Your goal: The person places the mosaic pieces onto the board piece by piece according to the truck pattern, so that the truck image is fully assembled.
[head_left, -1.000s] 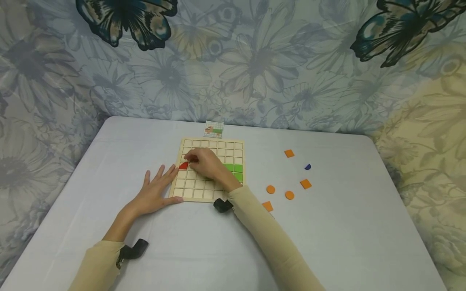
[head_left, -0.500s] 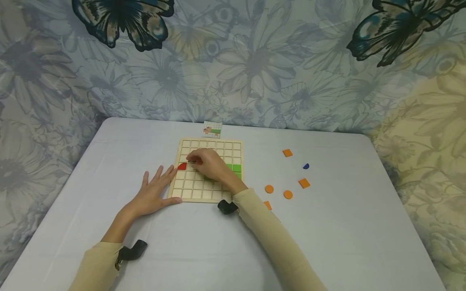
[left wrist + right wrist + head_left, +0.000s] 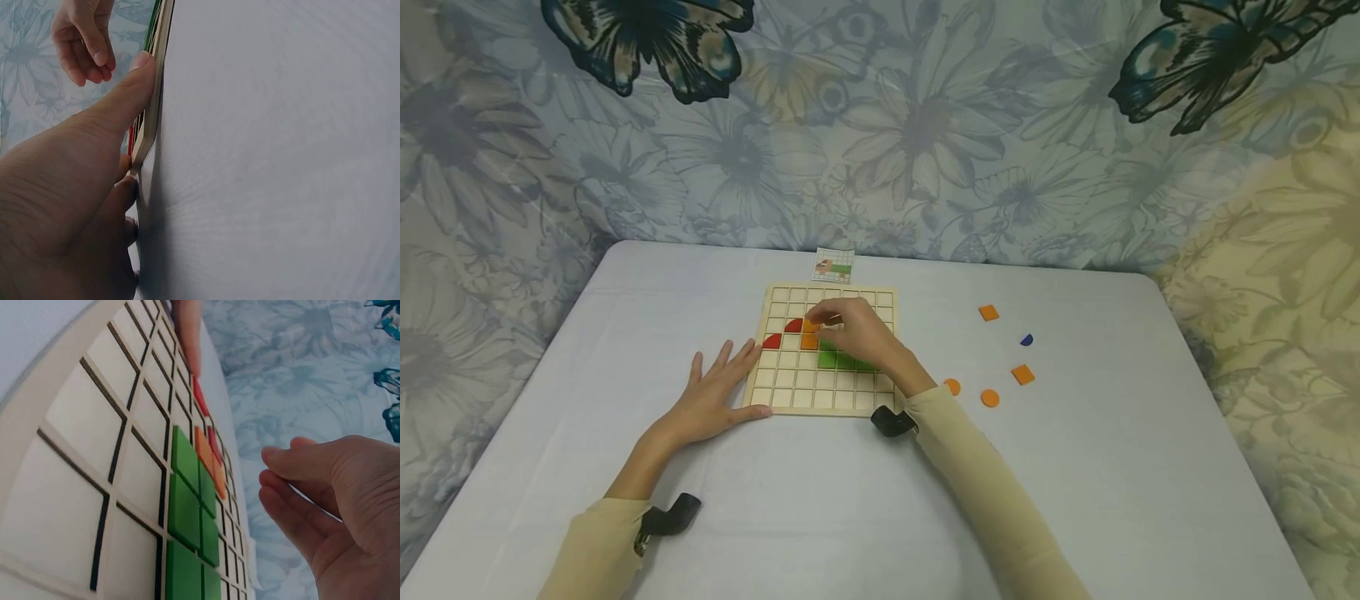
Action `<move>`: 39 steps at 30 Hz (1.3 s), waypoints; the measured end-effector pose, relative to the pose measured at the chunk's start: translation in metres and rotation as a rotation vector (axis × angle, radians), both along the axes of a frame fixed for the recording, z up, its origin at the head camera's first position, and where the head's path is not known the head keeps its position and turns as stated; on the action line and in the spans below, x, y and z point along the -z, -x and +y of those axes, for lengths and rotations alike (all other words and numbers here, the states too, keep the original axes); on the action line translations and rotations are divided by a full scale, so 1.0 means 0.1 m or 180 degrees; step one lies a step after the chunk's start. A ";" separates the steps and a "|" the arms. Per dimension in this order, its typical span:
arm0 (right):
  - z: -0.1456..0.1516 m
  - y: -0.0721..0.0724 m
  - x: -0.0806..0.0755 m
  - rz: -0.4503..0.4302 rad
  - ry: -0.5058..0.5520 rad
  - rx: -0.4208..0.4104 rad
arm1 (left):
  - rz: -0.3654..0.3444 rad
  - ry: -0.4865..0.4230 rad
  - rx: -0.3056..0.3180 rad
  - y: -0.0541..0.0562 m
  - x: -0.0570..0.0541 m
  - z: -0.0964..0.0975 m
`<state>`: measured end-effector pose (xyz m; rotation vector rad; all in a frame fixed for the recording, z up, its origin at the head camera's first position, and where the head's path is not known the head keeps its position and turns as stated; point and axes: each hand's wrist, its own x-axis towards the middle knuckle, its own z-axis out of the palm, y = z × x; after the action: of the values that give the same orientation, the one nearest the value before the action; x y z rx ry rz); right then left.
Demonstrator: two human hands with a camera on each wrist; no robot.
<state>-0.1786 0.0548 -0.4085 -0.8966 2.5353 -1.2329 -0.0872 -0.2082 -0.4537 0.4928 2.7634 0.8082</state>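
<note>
A wooden grid board (image 3: 775, 400) lies on the white table. Two red rounded-corner tiles (image 3: 772, 341) sit in its left cells, beside two orange square tiles (image 3: 808, 342) and several green square tiles (image 3: 827, 359). My left hand (image 3: 711, 404) is spread flat, thumb and fingertips touching the board's left and near edges. Over the orange and green tiles hovers my right hand (image 3: 865, 333), partly covering them. In the right wrist view, the right hand's thumb and fingers (image 3: 281, 464) are lightly bent, apart from the board, with nothing visible between them.
Right of the board lie two loose orange squares (image 3: 1022, 374), two orange discs (image 3: 990, 398) and a blue half-disc (image 3: 1027, 340). A small pattern card (image 3: 832, 266) lies behind the board. Patterned fabric (image 3: 925, 150) hangs behind the table.
My right hand has drifted right, uncovering the second red tile and the orange squares in the grid. The right sleeve now hides one loose orange square. My left hand stays in place.
</note>
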 end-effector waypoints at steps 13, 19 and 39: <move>0.37 0.06 -0.01 0.0229 -0.0057 -0.0008 | 0.0005 0.0008 -0.0021 0.01 0.01 0.00; 0.58 0.08 0.00 0.0234 0.0193 -0.0004 | 0.0005 0.0010 -0.0012 0.00 0.02 0.00; 1.28 0.18 0.01 0.0106 0.0090 0.0426 | 0.0003 -0.0001 -0.0032 0.00 0.03 0.01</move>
<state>-0.1963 0.1827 -0.4097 -0.7705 2.6488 -1.3048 -0.0869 -0.2077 -0.4562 0.4797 2.7687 0.8110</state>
